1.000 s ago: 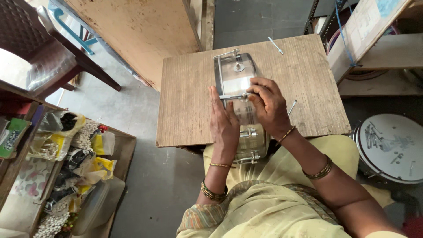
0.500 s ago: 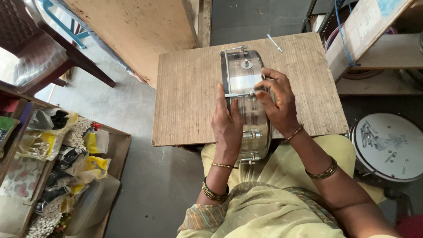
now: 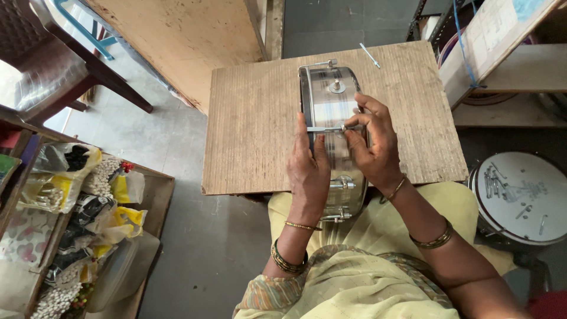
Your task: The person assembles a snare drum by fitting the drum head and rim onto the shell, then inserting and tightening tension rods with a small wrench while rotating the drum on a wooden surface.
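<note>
A shiny metal drum shell (image 3: 331, 97) stands on its edge on a small wooden board table (image 3: 254, 124), leaning toward my lap. My left hand (image 3: 309, 171) presses flat against the shell's left rim and steadies it. My right hand (image 3: 371, 147) pinches a thin metal tension rod (image 3: 325, 129) that lies across the shell's side, fingertips at the rod's right end. Metal lugs (image 3: 341, 184) show on the shell below my hands. Another loose rod (image 3: 370, 55) lies on the table's far edge.
A white drum head (image 3: 522, 198) with several loose rods and screws on it sits at my right. Wooden shelves (image 3: 508, 65) stand at the far right. A crate of plastic bags with small parts (image 3: 77, 201) is on the left, a brown plastic chair (image 3: 47, 65) behind it.
The drum shell has turned and shifted up on the table. My right hand moved from the shell's top edge to its side and now pinches a rod across it.
</note>
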